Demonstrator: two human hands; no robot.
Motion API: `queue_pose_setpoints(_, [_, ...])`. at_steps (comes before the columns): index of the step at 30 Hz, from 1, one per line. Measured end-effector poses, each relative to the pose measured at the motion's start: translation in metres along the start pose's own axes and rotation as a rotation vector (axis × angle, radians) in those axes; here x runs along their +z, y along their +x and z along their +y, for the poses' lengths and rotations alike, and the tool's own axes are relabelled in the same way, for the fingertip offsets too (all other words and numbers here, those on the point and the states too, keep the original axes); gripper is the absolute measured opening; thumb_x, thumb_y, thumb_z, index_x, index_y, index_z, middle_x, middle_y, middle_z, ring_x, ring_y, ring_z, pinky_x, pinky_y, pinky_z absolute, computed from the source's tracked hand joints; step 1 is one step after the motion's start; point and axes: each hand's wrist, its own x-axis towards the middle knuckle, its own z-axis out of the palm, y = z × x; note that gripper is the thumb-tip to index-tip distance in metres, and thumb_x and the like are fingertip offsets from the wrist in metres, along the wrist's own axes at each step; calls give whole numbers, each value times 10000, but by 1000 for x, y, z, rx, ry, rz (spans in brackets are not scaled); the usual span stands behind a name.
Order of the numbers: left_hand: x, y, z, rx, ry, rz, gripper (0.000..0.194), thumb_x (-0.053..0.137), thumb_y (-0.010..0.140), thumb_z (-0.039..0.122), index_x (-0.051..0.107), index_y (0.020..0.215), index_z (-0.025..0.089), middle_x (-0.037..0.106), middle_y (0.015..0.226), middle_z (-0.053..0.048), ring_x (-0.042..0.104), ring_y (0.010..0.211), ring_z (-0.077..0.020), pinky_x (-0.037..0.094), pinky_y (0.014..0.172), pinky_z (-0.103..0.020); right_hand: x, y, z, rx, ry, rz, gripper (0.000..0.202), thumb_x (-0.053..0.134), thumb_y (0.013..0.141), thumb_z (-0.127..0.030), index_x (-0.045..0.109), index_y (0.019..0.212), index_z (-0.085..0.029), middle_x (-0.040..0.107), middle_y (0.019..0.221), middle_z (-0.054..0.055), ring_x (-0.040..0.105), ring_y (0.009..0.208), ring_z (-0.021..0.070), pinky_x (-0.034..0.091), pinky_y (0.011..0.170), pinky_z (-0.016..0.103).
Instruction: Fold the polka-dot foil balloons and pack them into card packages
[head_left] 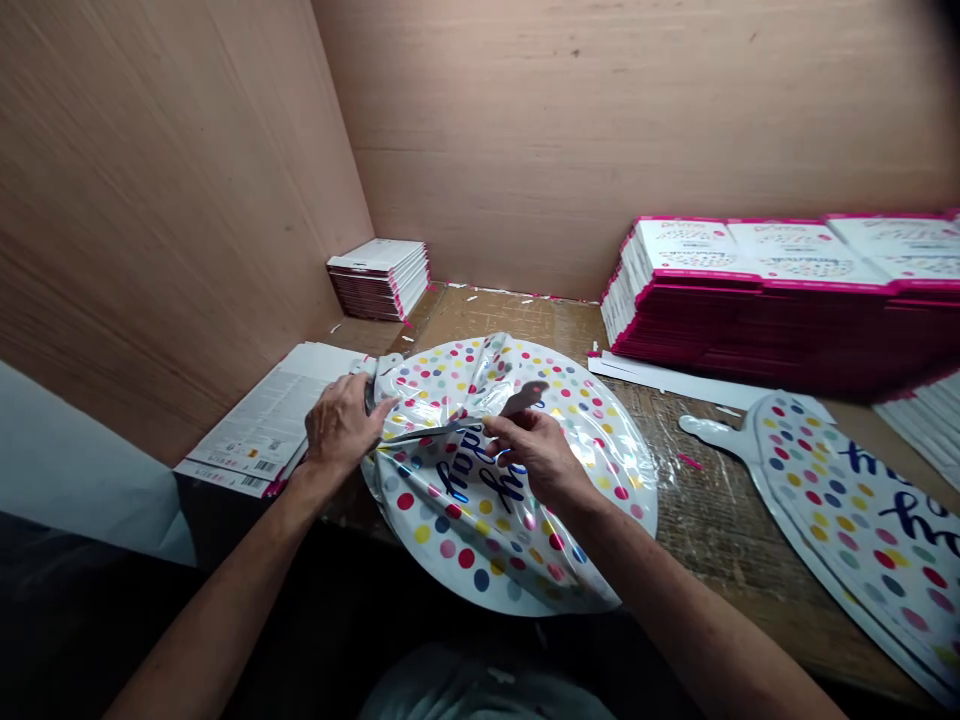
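Note:
A round white foil balloon (480,570) with coloured dots and blue lettering lies flat and creased in front of me, overhanging the table's front edge. At its left end, my left hand (341,425) grips the balloon's edge near the neck, thumb on top and the other fingers partly hidden. My right hand (536,450) is over the balloon's middle, its fingers pinched on one end of a thin grey strip (431,433). That strip runs left across the foil towards my left thumb. Whether it is a straw or a flat tool I cannot tell.
More dotted foil balloons (840,520) lie stacked at the right. Behind them stands a long stack of pink-edged printed cards (750,300). A smaller card stack (379,280) sits in the back left corner, and printed sheets (255,420) lie left. Wooden panels (600,130) enclose the table.

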Motion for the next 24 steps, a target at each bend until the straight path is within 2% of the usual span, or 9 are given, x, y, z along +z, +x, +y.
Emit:
queue_pose_setpoints(3, [-24,-34,9,145,1,-167,484,393,881,608,681,825,223,695,848,-69,639,801,-240,451,709,-301,-1,-3,-2,-4,88,-23,336,761,645,-441,616,727,-148,662,707,25,612,540,110,433,455,194])
queue_pose_setpoints(5, [-37,-49,3,83,31,-223,539,395,855,660,681,757,213,687,836,-74,630,804,-251,445,685,-309,8,3,1,-15,108,-81,356,747,659,-475,624,704,-144,671,701,38,605,527,110,432,451,201])
queue_pose_setpoints(7, [-43,-52,-10,-15,-100,-283,592,376,845,687,697,832,190,689,845,-78,620,750,-232,449,653,-305,22,8,4,-23,109,-182,386,704,703,-522,629,683,-144,691,720,65,605,526,118,433,450,216])
queue_pose_setpoints(10, [-43,-50,-25,-27,-453,-401,669,350,848,711,697,960,149,693,834,-70,609,700,-190,473,658,-287,42,12,6,-26,48,-294,398,606,792,-525,634,666,-149,707,718,87,606,516,132,423,445,231])
queue_pose_setpoints(12, [-37,-54,-25,27,-548,-467,639,474,800,711,703,981,142,705,853,-65,628,759,-202,491,704,-286,53,15,6,-64,-30,-287,369,562,828,-473,624,648,-157,701,682,71,606,513,131,417,449,223])
queue_pose_setpoints(15, [-25,-79,-13,-40,-585,-588,535,636,746,626,724,978,152,737,886,-56,657,793,-225,509,709,-290,69,28,6,-133,-114,-257,345,552,836,-421,605,612,-164,674,605,35,607,517,124,415,463,199])
queue_pose_setpoints(18, [-19,-115,1,-151,-694,-720,466,647,767,558,734,944,136,751,906,-72,668,800,-226,513,691,-283,86,45,8,-158,-142,-270,384,534,853,-454,597,605,-168,641,546,9,596,510,118,419,475,188])
queue_pose_setpoints(21, [-26,-140,9,-109,-689,-905,431,590,811,529,726,746,126,699,675,-44,607,627,-163,444,583,-237,98,49,7,-169,-166,-277,439,472,891,-520,561,630,-178,619,517,-10,562,477,106,427,479,191])
queue_pose_setpoints(24, [-44,-138,-1,31,-578,-1141,321,692,723,481,743,749,165,654,612,6,556,572,-128,372,525,-210,84,39,4,-179,-248,-374,485,507,872,-587,598,643,-170,656,567,13,581,481,123,444,483,215])
